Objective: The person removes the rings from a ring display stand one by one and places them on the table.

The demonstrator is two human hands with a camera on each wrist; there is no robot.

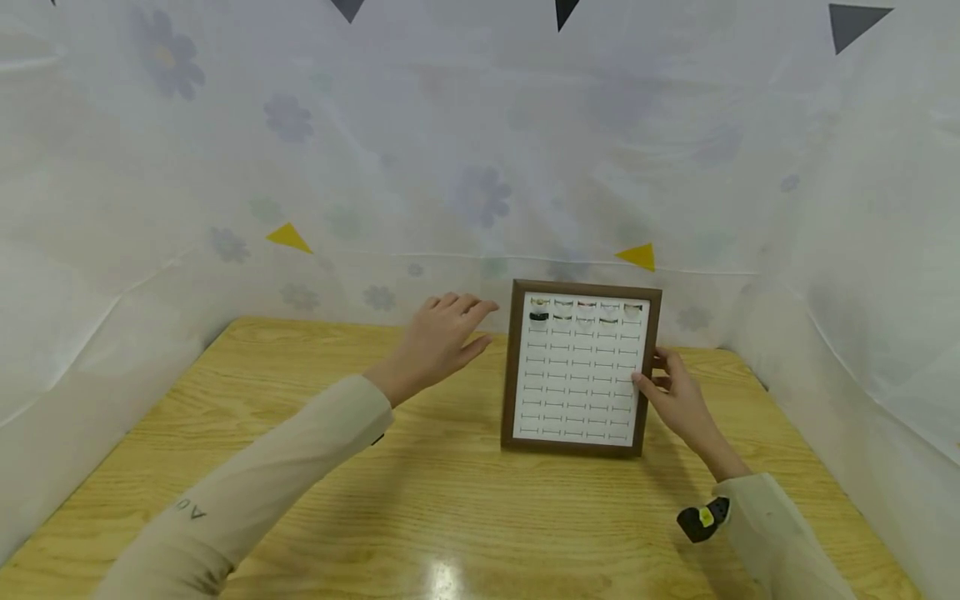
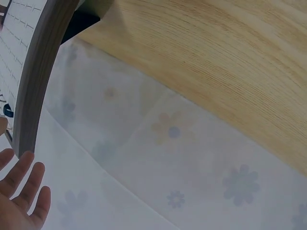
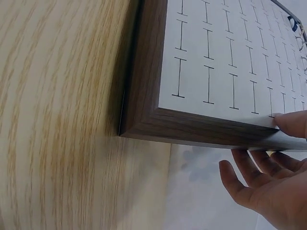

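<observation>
A wooden-framed display board (image 1: 579, 369) stands nearly upright near the far edge of the wooden table (image 1: 420, 500), somewhat right of centre and close to the flowered white curtain (image 1: 375, 167) behind it. Its white face carries rows of short black slot marks, and a few small items, which look like rings, sit in the top row (image 1: 585, 310); they are too small to name for certain.

The right hand (image 1: 678, 400) holds the board by its right edge: the thumb lies on the front of the frame and the fingers curl behind it, as the right wrist view shows (image 3: 268, 182). The left hand (image 1: 442, 337) is apart from the board, just beside its upper left corner, with fingers straight and loosely spread, holding nothing; the left wrist view shows the same flat palm (image 2: 21, 196) near the frame's dark side.

By its look the board is stiff and fairly light, with a hard frame that gives a sure hold along either side edge. The white insert seems softer and would be best left untouched, and the small pieces in the top row could slip out if the board tips forward, so a grip on both side rails, kept upright, seems the safest. A small black and yellow device (image 1: 703, 518) sits at the right wrist, by the beige sleeve
</observation>
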